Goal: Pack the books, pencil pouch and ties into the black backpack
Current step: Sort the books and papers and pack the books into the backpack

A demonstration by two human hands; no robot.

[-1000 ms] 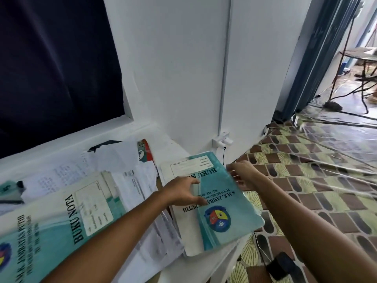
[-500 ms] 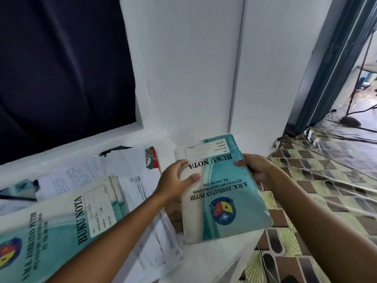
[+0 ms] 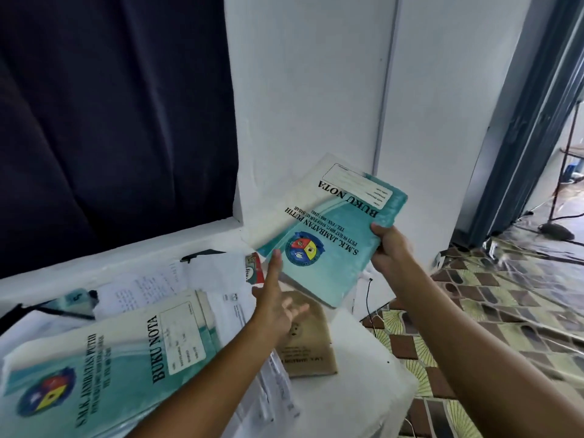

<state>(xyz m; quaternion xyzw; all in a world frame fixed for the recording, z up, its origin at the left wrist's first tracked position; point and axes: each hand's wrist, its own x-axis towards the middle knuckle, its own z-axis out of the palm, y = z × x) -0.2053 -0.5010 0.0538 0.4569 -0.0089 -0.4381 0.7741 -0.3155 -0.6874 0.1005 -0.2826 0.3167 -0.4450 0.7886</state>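
R hand [image 3: 390, 248] grips teal book [image 3: 335, 235] at its long edge, held tilted in the air above the ledge [image 3: 373, 349]. L hand [image 3: 275, 308] released, fingers straight, index tip at the book's lower corner, maybe touching. Book is thin, soft-cover, light, will flop; better to pinch near the spine or support underneath. Count: 1 book in hand, 1 teal stack [image 3: 104, 368] on the ledge w/ prob 2-3 books, 1 brown book [image 3: 308, 346]. Backpack, pouch, ties not in view.
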